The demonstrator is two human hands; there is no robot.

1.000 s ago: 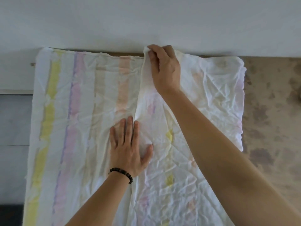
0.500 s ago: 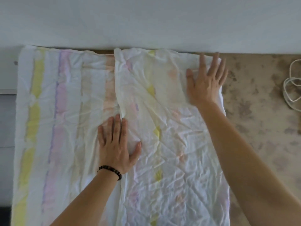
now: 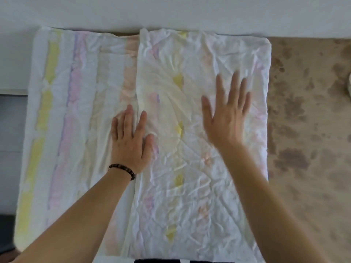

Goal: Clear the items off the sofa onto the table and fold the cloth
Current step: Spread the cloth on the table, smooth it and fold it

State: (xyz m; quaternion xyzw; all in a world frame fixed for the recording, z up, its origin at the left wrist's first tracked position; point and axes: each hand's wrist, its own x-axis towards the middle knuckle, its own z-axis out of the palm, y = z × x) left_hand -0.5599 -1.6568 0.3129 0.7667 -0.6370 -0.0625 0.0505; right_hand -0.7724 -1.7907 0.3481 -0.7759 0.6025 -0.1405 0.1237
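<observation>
Striped cloth (image 3: 76,111), laid along the far edge of the mottled table (image 3: 303,130), right part folded over; pressed by left hand (image 3: 129,137), fingers straight; right hand (image 3: 226,114) laid flat, fingers splayed

Pale striped cloth (image 3: 79,114) spread flat on table (image 3: 303,130), crumpled, right part folded over middle

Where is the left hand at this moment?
In the head view, the left hand lies flat on the cloth, left of centre, across the fold's edge, beside the right hand.
</observation>
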